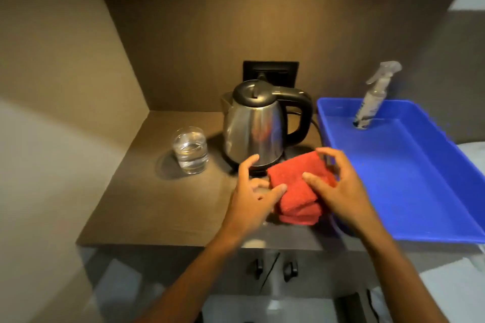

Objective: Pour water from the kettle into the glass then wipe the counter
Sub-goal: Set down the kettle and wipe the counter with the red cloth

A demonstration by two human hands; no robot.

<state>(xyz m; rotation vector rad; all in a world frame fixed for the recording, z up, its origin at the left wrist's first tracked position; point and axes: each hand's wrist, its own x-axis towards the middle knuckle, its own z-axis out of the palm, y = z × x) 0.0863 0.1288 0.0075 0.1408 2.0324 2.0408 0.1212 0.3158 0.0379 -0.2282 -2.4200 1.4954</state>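
A steel kettle (pixel 254 126) with a black lid and handle stands upright on its base at the back of the brown counter (pixel 162 202). To its left stands a clear glass (pixel 190 149), roughly half full of water. A folded red cloth (pixel 296 189) is in front of the kettle, held between both hands. My left hand (pixel 252 191) touches its left edge with fingers spread. My right hand (pixel 338 186) grips its right side, thumb arched over the top.
A blue plastic tray (pixel 409 173) fills the right side of the counter, with a spray bottle (pixel 372 97) standing in its far corner. A black wall socket (pixel 270 73) sits behind the kettle. Walls close in at the left and back. Cabinet knobs (pixel 275 269) lie below the counter edge.
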